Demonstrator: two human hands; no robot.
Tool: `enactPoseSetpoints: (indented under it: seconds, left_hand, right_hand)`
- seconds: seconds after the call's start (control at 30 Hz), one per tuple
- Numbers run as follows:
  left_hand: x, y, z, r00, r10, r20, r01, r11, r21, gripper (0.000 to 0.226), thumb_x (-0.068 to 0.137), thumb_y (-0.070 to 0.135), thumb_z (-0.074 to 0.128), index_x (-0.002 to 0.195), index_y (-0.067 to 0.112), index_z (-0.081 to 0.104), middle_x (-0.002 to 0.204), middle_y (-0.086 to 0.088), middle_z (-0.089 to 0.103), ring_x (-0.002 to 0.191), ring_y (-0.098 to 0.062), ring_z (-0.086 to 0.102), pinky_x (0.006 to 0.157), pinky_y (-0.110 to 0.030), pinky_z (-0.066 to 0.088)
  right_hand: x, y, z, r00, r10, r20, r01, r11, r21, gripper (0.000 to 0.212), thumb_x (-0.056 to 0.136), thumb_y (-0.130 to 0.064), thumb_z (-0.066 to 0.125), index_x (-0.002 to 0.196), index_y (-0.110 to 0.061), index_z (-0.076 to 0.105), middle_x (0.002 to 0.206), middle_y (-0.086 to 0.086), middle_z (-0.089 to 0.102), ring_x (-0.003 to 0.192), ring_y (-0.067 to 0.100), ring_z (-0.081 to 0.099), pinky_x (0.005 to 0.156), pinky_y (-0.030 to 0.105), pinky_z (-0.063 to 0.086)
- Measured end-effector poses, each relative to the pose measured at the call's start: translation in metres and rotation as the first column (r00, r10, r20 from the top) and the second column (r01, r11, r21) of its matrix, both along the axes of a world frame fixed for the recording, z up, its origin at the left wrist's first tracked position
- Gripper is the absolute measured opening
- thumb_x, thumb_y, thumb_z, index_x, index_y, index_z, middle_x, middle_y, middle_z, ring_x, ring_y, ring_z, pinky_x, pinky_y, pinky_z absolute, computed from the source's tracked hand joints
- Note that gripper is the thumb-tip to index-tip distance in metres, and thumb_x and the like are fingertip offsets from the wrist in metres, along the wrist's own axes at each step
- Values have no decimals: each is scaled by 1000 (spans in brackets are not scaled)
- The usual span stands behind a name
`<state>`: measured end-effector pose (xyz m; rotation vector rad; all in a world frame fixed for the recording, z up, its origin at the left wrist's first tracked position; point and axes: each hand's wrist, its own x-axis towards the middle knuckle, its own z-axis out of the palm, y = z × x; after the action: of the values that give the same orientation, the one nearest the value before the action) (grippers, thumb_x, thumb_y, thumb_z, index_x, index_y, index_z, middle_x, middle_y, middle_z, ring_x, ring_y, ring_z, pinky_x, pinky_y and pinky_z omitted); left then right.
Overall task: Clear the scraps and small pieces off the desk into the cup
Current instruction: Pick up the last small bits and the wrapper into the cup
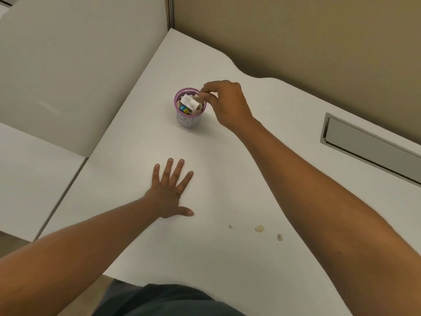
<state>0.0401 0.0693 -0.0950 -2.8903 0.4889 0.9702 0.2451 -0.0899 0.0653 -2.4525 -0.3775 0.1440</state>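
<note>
A low white panel [68, 71] stands along the left edge of the white surface [227, 258]. The left hand [169, 192] lies flat, palm down, on the surface toward its left side, about midway between the near and far edges. Its fingers [180, 168] are spread apart and point away from the person, the thumb out to the right; it holds nothing.

Farther back, around the middle of the surface, the cup [189, 110] stands upright. It has a purple rim and a pale wall with a looping line drawn on it. It is nearly full: a white folded slip, tan bits and a small blue and yellow piece show at the top.

The right hand [225, 103] hangs just beside the cup on its right, with the fingers [205, 95] pressed together in a pinch right over the cup's far right rim. Whether something small is held in the pinch cannot be told; the tips are blurred.

Three scraps [259, 228] lie on the surface near its near edge, between the two forearms, well apart from the cup: a tiny one on the left, a bigger tan one in the middle, a small one on the right.

A metal cable slot [364, 144] is set into the surface by the right edge. A tan partition [319, 30] rises behind the far edge.
</note>
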Motion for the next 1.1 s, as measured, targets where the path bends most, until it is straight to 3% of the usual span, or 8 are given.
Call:
enactPoseSetpoints:
  seconds: [0.13,0.27,0.37,0.47,0.6,0.8,0.93,1.1]
  left_hand:
    - [0,1,0,1000,8,2,-8,1000,7,133,52,105,-4,156,28,-32,160,-15,-47,149,-45,-40,121,-71,-13]
    - [-4,-1,8,999,16,48,-14,999,-34,134,58,104,6,159,22,-22,167,-16,-33,155,-46,-26,123,-71,-5]
    - [-6,-14,18,996,-2,89,0,1000,16,130,75,94,39,163,11,-7,170,-27,-14,156,-54,-4,121,-69,15]
    - [-14,-40,35,989,126,81,-113,982,-149,97,81,58,77,154,9,36,156,-20,28,140,-45,35,106,-58,48]
    - [-47,-95,47,993,103,-65,-120,904,-411,69,88,34,80,148,15,51,140,-8,46,128,-30,51,104,-39,47]
    - [-73,-150,44,996,58,-65,-83,853,-515,63,91,20,76,150,15,51,136,-5,54,120,-26,58,99,-33,48]
    - [-78,-146,39,988,143,-67,-156,823,-545,59,91,19,75,146,17,54,122,-4,61,111,-26,61,95,-40,54]
    - [-81,-152,36,993,-53,101,91,904,-418,25,104,20,52,120,12,69,127,-3,64,117,-25,58,91,-40,54]
  right_hand:
    - [-53,-89,8,966,-229,-117,245,957,157,17,95,-18,66,108,-19,77,108,-8,76,98,4,69,86,11,50]
    - [-158,-203,-28,826,-481,-295,486,872,-60,20,92,-15,70,110,-20,75,113,-2,74,92,12,68,73,13,46]
    - [-246,-259,-56,666,-595,-450,521,803,-290,47,79,-16,86,122,-14,68,125,7,65,105,25,64,89,30,52]
    - [-306,-266,-78,563,-601,-567,519,791,-323,74,65,-13,94,130,-17,59,125,7,51,105,23,59,86,29,52]
    - [-322,-234,-100,612,-619,-493,674,734,-86,56,73,12,80,122,-8,63,118,18,50,80,12,54,56,0,44]
    - [-304,-194,-109,728,-519,-448,607,791,70,44,79,11,73,119,-6,68,110,13,62,93,21,62,74,8,51]
    - [-307,-202,-114,800,-521,-298,543,840,-11,48,84,-10,79,128,-13,62,120,1,61,105,15,58,91,19,48]
    - [-313,-193,-118,935,-273,-225,209,940,-271,40,97,-20,62,137,-19,55,141,0,46,125,23,42,98,30,48]
